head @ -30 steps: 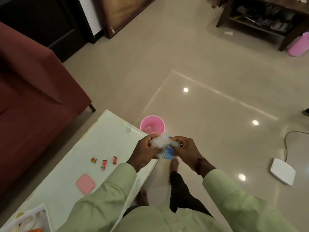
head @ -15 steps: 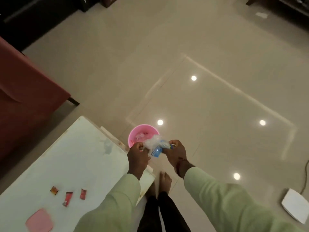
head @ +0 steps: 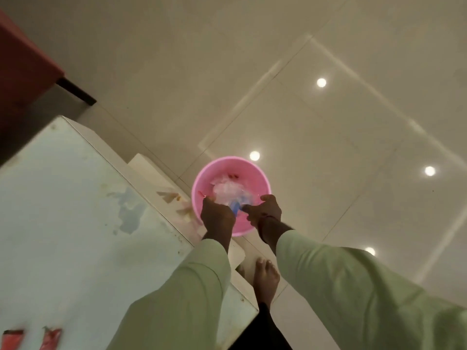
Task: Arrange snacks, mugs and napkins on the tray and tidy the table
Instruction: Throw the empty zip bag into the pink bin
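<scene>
Both of your hands are closed around one crumpled bundle of clear plastic and a blue wrapper, held low over the pink bin at the centre of the frame. Your left hand pinches its left edge, fingers curled, and your right hand grips its right side, so the bundle sits between them, just inside the bin's near rim. Motion blur smears the wrapper; no brand or writing can be read on it.

Going from the left: at the lower left corner two small red sachets lie on the pale table, their print too blurred to read. A red sofa fills the upper left corner.

At centre, the pink bin stands on the floor, touching or just beside the table's corner. Inside it lies crumpled clear and white waste, with a small reddish scrap near its far wall.

Below the bin your bare foot stands on the glossy tiled floor.
</scene>
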`<action>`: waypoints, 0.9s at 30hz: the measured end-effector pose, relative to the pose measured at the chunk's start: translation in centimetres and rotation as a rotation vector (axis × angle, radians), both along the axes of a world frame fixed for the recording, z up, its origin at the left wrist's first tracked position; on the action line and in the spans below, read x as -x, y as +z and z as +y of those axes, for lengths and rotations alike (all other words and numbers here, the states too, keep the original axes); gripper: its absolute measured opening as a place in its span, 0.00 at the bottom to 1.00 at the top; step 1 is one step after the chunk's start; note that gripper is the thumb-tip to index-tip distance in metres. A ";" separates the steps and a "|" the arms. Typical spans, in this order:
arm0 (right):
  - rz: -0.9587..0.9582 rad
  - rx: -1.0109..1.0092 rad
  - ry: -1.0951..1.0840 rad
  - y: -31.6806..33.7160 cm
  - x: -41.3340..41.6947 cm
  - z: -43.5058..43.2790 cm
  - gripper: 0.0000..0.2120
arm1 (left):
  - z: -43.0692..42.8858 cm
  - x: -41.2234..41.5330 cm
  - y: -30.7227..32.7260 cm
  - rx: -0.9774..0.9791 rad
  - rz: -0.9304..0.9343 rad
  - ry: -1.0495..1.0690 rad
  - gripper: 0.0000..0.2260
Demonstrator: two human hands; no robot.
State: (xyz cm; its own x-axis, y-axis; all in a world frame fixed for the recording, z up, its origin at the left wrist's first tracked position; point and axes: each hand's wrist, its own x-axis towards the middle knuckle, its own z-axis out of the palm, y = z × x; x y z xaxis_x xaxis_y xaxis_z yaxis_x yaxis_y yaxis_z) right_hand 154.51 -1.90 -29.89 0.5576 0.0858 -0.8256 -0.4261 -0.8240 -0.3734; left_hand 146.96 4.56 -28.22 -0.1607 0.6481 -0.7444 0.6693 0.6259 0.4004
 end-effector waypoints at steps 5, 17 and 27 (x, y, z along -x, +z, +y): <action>-0.127 0.045 0.042 -0.9 0.1 0.1 0.23 | 1.1 -0.6 -2.4 0.068 -0.011 -0.121 0.33; -0.518 -0.079 1.074 19.5 0.8 -4.9 0.37 | -4.1 3.9 16.4 -0.513 0.208 -1.133 0.30; -0.696 -0.047 1.323 40.0 2.7 -11.9 0.41 | -9.8 12.6 36.8 -0.603 0.250 -1.119 0.30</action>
State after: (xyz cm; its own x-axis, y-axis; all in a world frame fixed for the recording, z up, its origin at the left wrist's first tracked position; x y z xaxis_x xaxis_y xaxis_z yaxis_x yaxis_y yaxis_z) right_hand 151.80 -13.79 10.12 0.3275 0.8482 -0.4163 0.8692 -0.4432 -0.2193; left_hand 134.40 -5.27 8.57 0.5918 0.7406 -0.3183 0.8058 -0.5533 0.2110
